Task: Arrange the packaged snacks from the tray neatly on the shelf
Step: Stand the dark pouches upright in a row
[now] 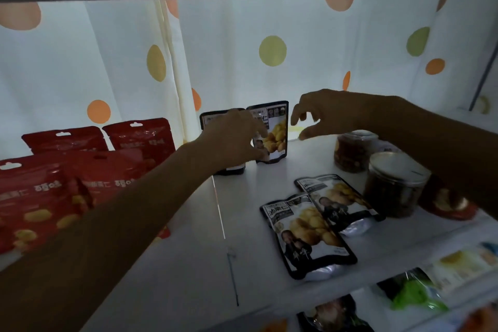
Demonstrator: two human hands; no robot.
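Observation:
Two black chestnut packs stand upright side by side at the back of the white shelf (172, 245): the left pack (213, 118) and the right pack (277, 127). My left hand (234, 137) covers the seam between them, fingers curled against the right pack's front. My right hand (320, 113) hovers just right of the right pack, fingers spread, holding nothing. Two more black chestnut packs lie flat and overlapping on the shelf, one nearer (307, 234) and one behind it (336, 197).
Several red snack packs (48, 191) stand at the left. Two clear lidded jars (393, 183) (353, 151) stand at the right, with a red pack (447, 205) behind my right forearm. A dotted curtain (269, 51) hangs behind. More packs (412, 294) lie on the shelf below.

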